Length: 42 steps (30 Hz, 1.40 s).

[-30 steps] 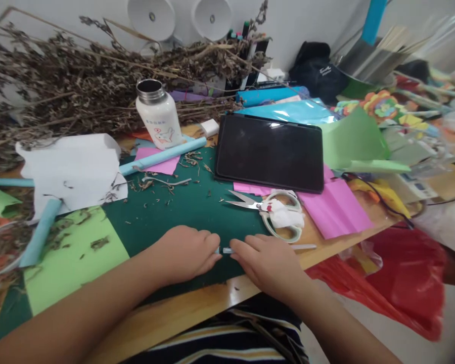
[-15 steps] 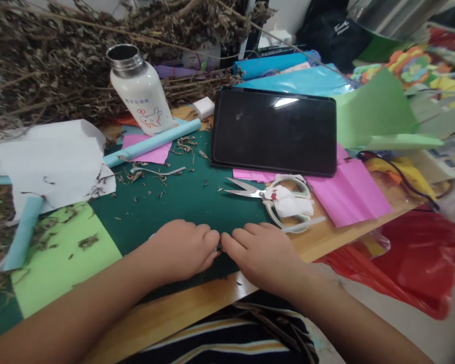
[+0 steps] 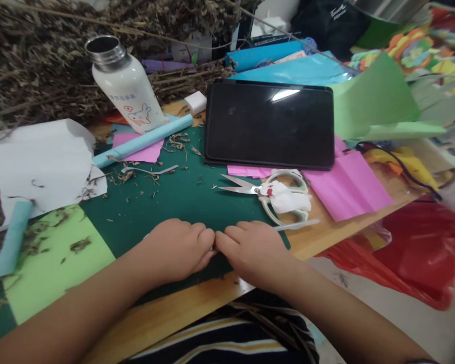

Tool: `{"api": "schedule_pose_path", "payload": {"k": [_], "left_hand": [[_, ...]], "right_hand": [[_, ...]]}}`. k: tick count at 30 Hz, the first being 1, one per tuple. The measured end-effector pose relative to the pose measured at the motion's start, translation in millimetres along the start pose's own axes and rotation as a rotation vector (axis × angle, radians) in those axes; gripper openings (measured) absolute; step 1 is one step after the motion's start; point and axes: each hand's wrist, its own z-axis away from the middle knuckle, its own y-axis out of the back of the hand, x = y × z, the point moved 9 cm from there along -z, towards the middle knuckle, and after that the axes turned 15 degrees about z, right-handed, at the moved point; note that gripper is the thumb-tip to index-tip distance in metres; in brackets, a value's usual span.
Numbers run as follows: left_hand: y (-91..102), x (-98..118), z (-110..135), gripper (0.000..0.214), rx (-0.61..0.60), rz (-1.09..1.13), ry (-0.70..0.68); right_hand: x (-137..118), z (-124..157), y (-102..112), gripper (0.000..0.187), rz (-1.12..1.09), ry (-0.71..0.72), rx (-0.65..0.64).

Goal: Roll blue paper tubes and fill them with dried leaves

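Both hands are closed and meet at the fingertips above the near edge of the dark green mat [image 3: 167,197]. My left hand [image 3: 178,247] has its fingers curled, with the thumb pressed against them. Close against it, my right hand [image 3: 256,253] is curled the same way. A small dark bit shows between the fingertips, but what they pinch is hidden. Beyond my right hand lie scissors [image 3: 246,186] with parted blades and pale handles, a crumpled white tissue [image 3: 288,197] on them. A thin whitish strip [image 3: 299,225] lies beside the handles.
A black tablet [image 3: 269,126] lies behind the scissors. An open white bottle [image 3: 129,91] stands by a light blue paper roll [image 3: 144,141]. Pink paper [image 3: 352,184], green paper [image 3: 56,258] and white paper [image 3: 41,162] lie around. Dried plants [image 3: 41,65] fill the back; a red bag [image 3: 420,253] hangs right.
The view has shifted slightly, so the bottle, tablet and papers appear a little further left and higher. My hands stay closed together in nearly the same pose.
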Motion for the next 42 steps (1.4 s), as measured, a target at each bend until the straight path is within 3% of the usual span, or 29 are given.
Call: {"api": "schedule_pose_path", "payload": {"k": [5,12,19,23,25,28,33,42], "left_hand": [[0.8,-2,1,0.022,-0.01,0.015,0.008],[2.2,-4,-1,0.023,-0.057,0.037,0.013],[0.7,-2,-1,0.027,-0.072,0.035,-0.019],[1.4,-4,0,0.026,-0.059,0.052,-0.012],[1.8,-4,1,0.026,-0.059,0.059,-0.004],[2.6,-3,1,0.027,-0.061,0.062,0.004],[3.3,-3,0,0.027,-0.053,0.078,0.008],[6.3,-3,-2,0.026,-0.04,0.103,0.017]], "right_hand": [[5,1,7,0.005,0.005,0.01,0.013],[28,17,14,0.021,0.009,-0.108,0.094],[6,4,2,0.012,-0.042,-0.013,-0.055],[13,4,6,0.023,-0.119,-0.081,-0.116],[17,6,5,0.015,-0.151,-0.109,-0.158],[14,7,3,0.006,-0.144,-0.04,-0.19],[13,7,11,0.018,-0.105,0.035,-0.078],[6,12,14,0.013,-0.087,0.02,0.065]]}}
